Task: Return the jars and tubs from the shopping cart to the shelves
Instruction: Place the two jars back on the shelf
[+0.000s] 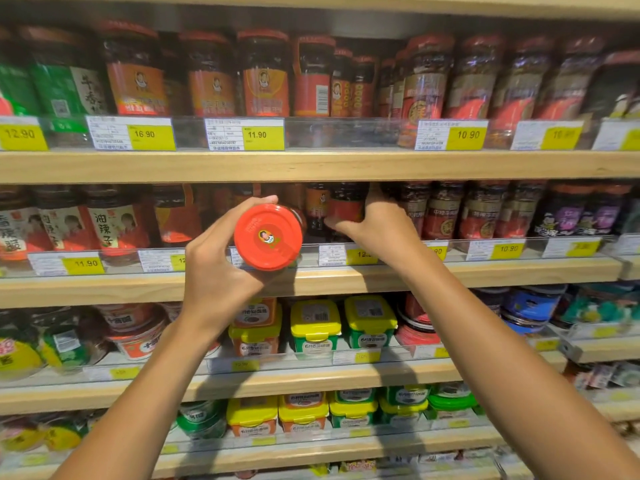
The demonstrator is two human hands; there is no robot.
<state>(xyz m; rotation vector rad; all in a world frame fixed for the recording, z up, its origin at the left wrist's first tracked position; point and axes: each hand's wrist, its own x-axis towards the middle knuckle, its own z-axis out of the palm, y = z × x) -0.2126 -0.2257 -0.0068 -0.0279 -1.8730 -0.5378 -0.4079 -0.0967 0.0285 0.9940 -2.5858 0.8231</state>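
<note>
Two bare hands are raised in front of the second shelf [311, 278] from the top, at centre frame. The left hand [221, 268] grips one jar [268, 237] from the side, fingers and thumb curled round its body; the jar is tipped so its red lid, bearing a small portrait sticker, faces the camera. This jar is off the shelf, held just in front of the clear price rail [381, 252].

The right hand [377, 223] reaches over that rail into the second shelf and grips a second jar [346, 206] with a red label, thumb on its near side, fingers wrapped behind it and largely hidden. That jar stands upright on the shelf among its neighbours.

Five shelf levels are visible. The top shelf [311, 166] carries a front row of roughly a dozen red-lidded jars; the exact count is blurred at both edges. On the third level, centre frame, three yellow-lidded tubs [315, 327] stand side by side, one stacked under an orange tub. The fourth level shows about five yellow-lidded and green-lidded tubs, partly hidden by the forearms.

Yellow price tags [263, 136] line each rail; legible ones read 12.90, 16.90, 11.90 and 10.90. The clear rail stands between the held jar and the shelf space behind it.
</note>
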